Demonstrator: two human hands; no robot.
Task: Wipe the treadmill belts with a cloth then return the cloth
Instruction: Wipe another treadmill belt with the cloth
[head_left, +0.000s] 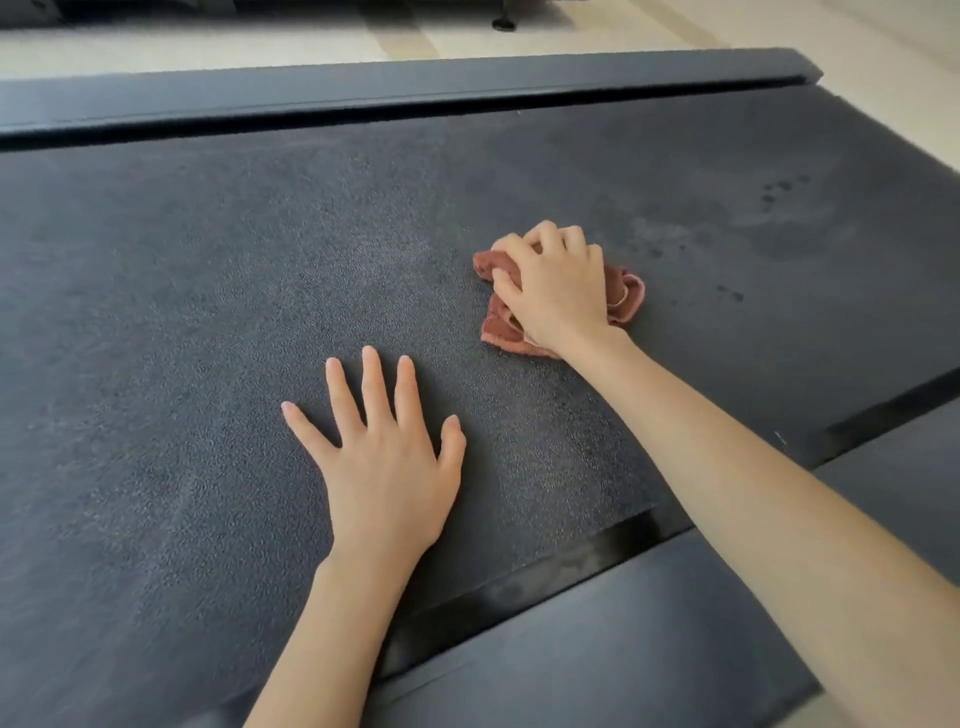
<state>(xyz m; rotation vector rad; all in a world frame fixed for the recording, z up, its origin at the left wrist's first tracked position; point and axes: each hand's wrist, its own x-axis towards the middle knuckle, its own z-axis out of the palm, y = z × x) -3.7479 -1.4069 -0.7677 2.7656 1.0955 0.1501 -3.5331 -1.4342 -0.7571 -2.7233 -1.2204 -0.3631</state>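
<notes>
Belt (208, 312): dark, textured (darker spots at right). Cloth (621, 291): reddish, bunched, on belt, clutched by right hand (553, 291). Left hand (387, 462): flat on belt, fingers spread, holding nothing.

Dark grey, rough-textured treadmill belt (182, 312) across most of the view. Flat on it near the middle, fingers straight and spread: left hand (387, 467). Further off and to the right, right hand (558, 291), fingers curled round a crumpled reddish-brown terry cloth (623, 291) with a pink edge, pressed onto the belt. Small dark spots (779, 189) on the belt beyond the cloth, to the right. Smooth dark far side rail (363, 93) along one edge, near side rail (623, 649) along the other. Pale floor (208, 49) beyond.
</notes>
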